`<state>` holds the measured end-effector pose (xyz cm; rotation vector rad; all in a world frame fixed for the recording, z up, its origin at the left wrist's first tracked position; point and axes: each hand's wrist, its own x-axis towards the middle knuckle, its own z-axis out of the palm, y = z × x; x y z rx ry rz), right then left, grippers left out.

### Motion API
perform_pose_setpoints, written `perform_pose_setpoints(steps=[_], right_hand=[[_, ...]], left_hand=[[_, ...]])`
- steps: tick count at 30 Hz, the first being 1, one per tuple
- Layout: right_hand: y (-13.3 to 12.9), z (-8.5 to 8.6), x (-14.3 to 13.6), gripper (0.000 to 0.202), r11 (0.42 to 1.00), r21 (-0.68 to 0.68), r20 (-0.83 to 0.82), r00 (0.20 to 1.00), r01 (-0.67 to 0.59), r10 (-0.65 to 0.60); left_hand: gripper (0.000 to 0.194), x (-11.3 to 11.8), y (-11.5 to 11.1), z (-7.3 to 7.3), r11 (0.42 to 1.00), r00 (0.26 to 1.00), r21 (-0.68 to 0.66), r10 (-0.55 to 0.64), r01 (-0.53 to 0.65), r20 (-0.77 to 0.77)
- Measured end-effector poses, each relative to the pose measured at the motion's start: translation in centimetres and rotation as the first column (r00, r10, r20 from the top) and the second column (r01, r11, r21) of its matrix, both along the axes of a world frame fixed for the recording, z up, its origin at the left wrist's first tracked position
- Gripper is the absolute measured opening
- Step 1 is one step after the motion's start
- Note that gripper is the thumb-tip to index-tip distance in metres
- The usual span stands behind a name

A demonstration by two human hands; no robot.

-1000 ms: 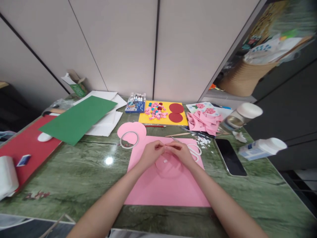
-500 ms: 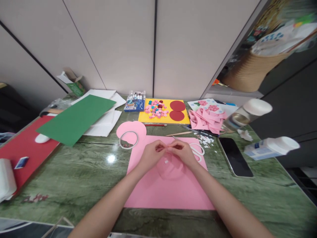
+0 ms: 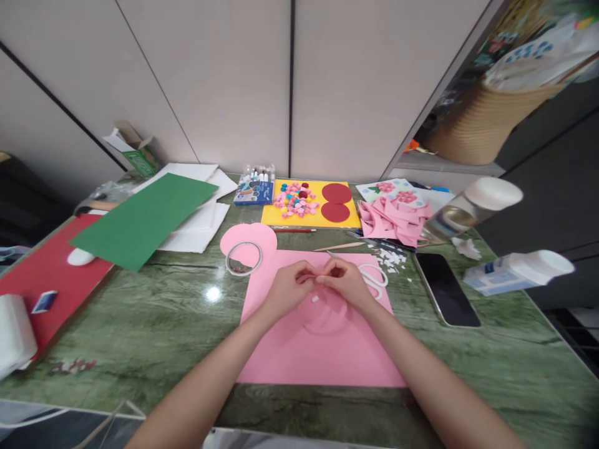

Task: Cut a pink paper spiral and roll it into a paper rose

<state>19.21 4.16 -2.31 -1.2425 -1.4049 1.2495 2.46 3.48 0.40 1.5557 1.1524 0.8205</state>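
Observation:
My left hand (image 3: 289, 288) and my right hand (image 3: 347, 284) meet over a large pink sheet (image 3: 322, 365). Both pinch the far edge of a round pink paper piece (image 3: 325, 315), which bears a small white bit (image 3: 315, 299). White-handled scissors (image 3: 374, 279) lie just right of my right hand, their blades partly hidden. Left of my left hand, a roll of tape (image 3: 243, 258) rests on pink paper circles (image 3: 255, 237).
Behind are a yellow sheet (image 3: 276, 219) with pompoms and red circles, pink scraps (image 3: 395, 219) and markers (image 3: 254, 192). A phone (image 3: 447, 290) and bottles (image 3: 519, 272) stand or lie right; green paper (image 3: 145, 221) is left.
The view has shifted slightly, so the table's things appear a little higher. My fingers have moved a little at the paper's edge, and both hands still pinch it.

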Motion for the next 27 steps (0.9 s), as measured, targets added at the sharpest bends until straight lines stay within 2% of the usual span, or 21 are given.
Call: perform_pose_setpoints(steps=[9, 18, 27], right_hand=[[-0.04, 0.04, -0.06, 0.030, 0.999, -0.039, -0.009, 0.999, -0.038, 0.038], [-0.05, 0.17, 0.08, 0.033, 0.998, -0.021, 0.030, 0.997, -0.066, 0.067], [0.01, -0.03, 0.03, 0.030, 0.997, 0.014, 0.070, 0.994, -0.081, 0.080]], left_hand=[[0.017, 0.11, -0.16, -0.03, 0.998, 0.996, -0.035, -0.054, 0.057, 0.075], [0.014, 0.05, -0.47, 0.46, 0.989, 0.985, -0.058, -0.131, 0.138, 0.112], [0.015, 0.18, -0.60, 0.55, 0.989, 0.985, -0.050, -0.133, 0.139, 0.112]])
